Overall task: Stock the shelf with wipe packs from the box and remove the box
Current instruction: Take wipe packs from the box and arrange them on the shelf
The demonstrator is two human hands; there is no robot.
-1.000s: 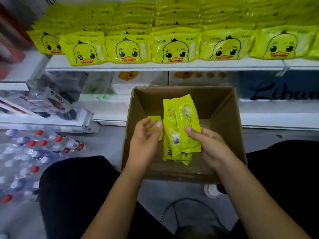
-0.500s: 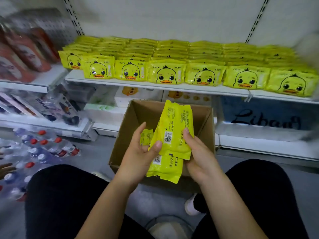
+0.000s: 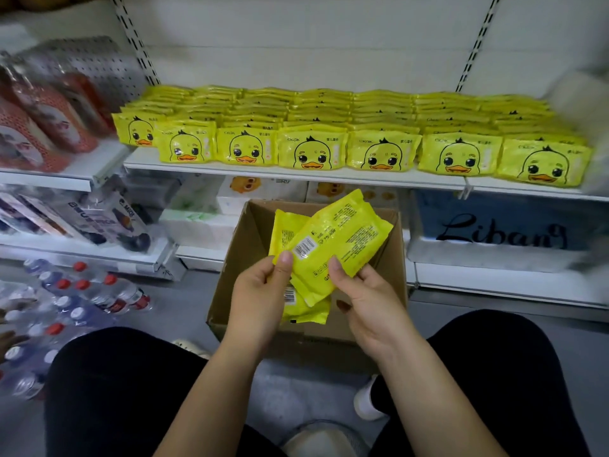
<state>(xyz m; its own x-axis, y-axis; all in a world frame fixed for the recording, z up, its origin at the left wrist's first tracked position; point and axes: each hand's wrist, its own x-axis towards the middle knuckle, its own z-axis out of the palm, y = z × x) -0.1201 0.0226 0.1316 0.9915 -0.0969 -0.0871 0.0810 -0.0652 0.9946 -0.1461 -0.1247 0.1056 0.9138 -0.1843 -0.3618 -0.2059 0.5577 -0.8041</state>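
Observation:
An open brown cardboard box (image 3: 393,258) stands on the floor in front of the lower shelves. Above it I hold a small stack of yellow wipe packs (image 3: 342,235), backs and barcodes facing me, fanned out and tilted to the right. My left hand (image 3: 260,291) pinches the stack's left edge with the thumb on top. My right hand (image 3: 365,301) grips its lower right side. The white shelf (image 3: 296,174) behind the box carries rows of yellow duck-face wipe packs (image 3: 311,150), filled across its width.
My knees in black trousers flank the box. Shrink-wrapped water bottles with red caps (image 3: 66,301) lie on the floor at left. Red packs (image 3: 43,123) sit on the left shelf. Tissue packs (image 3: 263,192) and a blue lettered package (image 3: 494,232) fill the lower shelves.
Both hands lifted the stack of wipe packs up out of the box and fanned it to the right. My view rose, so the whole stocked shelf shows.

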